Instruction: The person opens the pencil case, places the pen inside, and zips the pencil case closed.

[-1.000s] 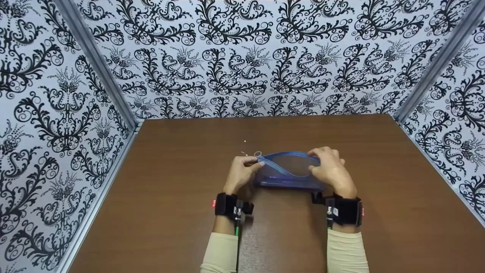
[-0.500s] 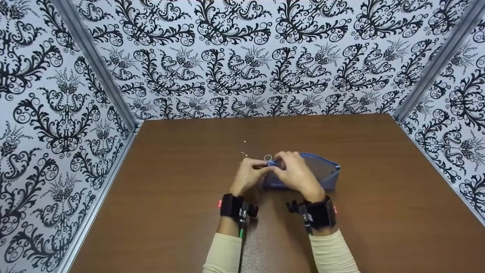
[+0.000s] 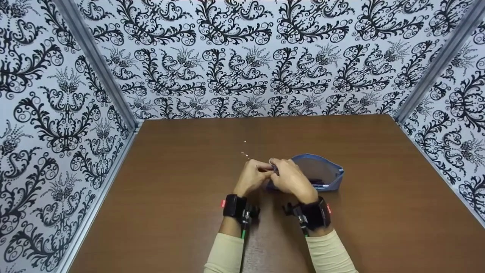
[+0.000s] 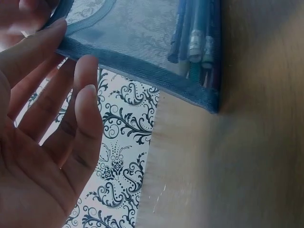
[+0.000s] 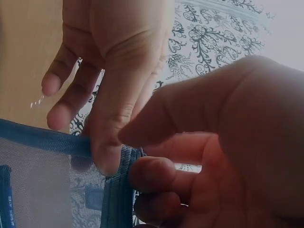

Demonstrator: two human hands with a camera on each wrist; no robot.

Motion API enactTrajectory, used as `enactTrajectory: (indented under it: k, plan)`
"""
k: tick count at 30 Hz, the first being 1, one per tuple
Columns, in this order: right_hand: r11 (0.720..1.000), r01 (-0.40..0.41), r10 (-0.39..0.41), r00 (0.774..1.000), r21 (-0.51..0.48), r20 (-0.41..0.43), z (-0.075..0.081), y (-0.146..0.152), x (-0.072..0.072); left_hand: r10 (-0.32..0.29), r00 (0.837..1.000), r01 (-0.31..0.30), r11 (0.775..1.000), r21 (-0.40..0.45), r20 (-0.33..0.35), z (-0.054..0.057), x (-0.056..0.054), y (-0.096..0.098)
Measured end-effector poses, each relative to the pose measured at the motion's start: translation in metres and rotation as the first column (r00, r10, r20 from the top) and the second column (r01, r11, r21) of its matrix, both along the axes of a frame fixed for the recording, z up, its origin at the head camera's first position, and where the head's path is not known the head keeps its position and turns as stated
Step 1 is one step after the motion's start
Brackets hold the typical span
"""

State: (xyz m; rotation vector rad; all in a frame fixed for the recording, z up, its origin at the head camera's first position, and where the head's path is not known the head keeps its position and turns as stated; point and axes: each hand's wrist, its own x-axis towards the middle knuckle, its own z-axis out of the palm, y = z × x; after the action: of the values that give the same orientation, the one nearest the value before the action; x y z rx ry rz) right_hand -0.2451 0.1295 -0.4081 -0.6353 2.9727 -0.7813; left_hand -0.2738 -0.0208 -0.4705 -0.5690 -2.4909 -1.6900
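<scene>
A blue mesh zip pouch (image 3: 336,182) stands on the table with its mouth gaping toward the right. Several pencils (image 4: 195,40) lie along its bottom, seen through the mesh in the left wrist view. My left hand (image 3: 251,177) pinches the pouch's left top corner between thumb and fingers. Right beside it, my right hand (image 3: 293,179) pinches the zipper (image 5: 121,185) at that same end, its fingertips touching the left hand's. A pale ring (image 3: 272,160) shows just above the right fingers. The zip slider itself is hidden by the fingers.
The brown wooden table (image 3: 182,197) is bounded by walls with black-and-white scroll patterns (image 3: 242,76) and grey metal corner posts (image 3: 102,68). Small bright marks (image 3: 245,154) show on the tabletop behind the left hand. Both wrists wear black camera straps (image 3: 316,214).
My right hand has let go of the pouch's right side and moved left to the zipper end beside my left hand. The pouch and left hand have shifted slightly right.
</scene>
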Motion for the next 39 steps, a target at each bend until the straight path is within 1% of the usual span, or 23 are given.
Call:
enactTrajectory:
  k: [2, 4, 8, 10, 12, 13, 17, 20, 22, 24, 31, 37, 39]
  plan:
    - [0.999, -0.036, 0.036, 0.999, -0.023, 0.009, 0.001, 0.002, 0.001, 0.001, 1.0, -0.001, 1.0, -0.002, -0.013, 0.0, 0.0, -0.002]
    - [0.994, -0.082, 0.083, 0.997, -0.069, -0.002, 0.002, 0.004, 0.001, 0.01, 1.0, -0.01, 1.0, -0.003, -0.022, 0.0, 0.0, -0.003]
    - [0.97, -0.165, 0.164, 0.986, -0.176, -0.021, 0.003, 0.01, -0.002, 0.031, 0.999, -0.031, 1.0, 0.003, -0.023, 0.001, -0.001, -0.007]
    - [0.958, -0.176, 0.177, 0.984, -0.225, -0.015, 0.004, 0.012, -0.003, 0.04, 0.999, -0.04, 0.999, 0.001, -0.019, 0.002, -0.001, -0.009]
    - [0.952, -0.155, 0.159, 0.987, -0.262, -0.005, 0.005, 0.012, -0.003, 0.037, 0.999, -0.037, 0.999, -0.003, -0.009, 0.002, -0.002, -0.01]
    - [0.951, -0.133, 0.138, 0.99, -0.279, -0.004, 0.005, 0.012, -0.003, 0.033, 0.999, -0.033, 0.999, -0.009, -0.006, 0.002, -0.002, -0.01]
    - [0.949, 0.002, -0.003, 1.0, -0.316, -0.002, 0.006, 0.008, -0.001, 0.001, 1.0, -0.001, 1.0, -0.019, 0.002, 0.002, -0.002, -0.01]
    - [0.94, 0.1, -0.107, 0.994, -0.327, -0.003, 0.005, 0.005, 0.0, -0.022, 1.0, 0.022, 1.0, -0.006, -0.008, 0.001, -0.003, -0.008]
    - [0.931, 0.148, -0.155, 0.988, -0.333, 0.005, 0.005, 0.004, 0.0, -0.025, 0.999, 0.025, 1.0, 0.007, -0.021, 0.0, -0.003, -0.007]
    - [0.925, 0.181, -0.188, 0.982, -0.334, 0.01, 0.005, 0.004, -0.001, -0.022, 0.999, 0.022, 1.0, 0.016, -0.037, 0.0, -0.003, -0.006]
    - [0.924, 0.204, -0.211, 0.977, -0.324, 0.014, 0.005, 0.008, -0.004, -0.043, 0.994, 0.045, 0.999, 0.015, -0.098, 0.001, -0.003, -0.009]
    - [0.92, 0.238, -0.231, 0.971, -0.312, 0.058, 0.005, 0.011, -0.005, -0.061, 0.992, 0.062, 0.998, 0.008, -0.109, 0.001, -0.003, -0.011]
    - [0.922, 0.235, -0.225, 0.972, -0.306, 0.07, 0.006, 0.012, -0.005, -0.072, 0.991, 0.073, 0.997, 0.006, -0.114, 0.001, -0.003, -0.012]
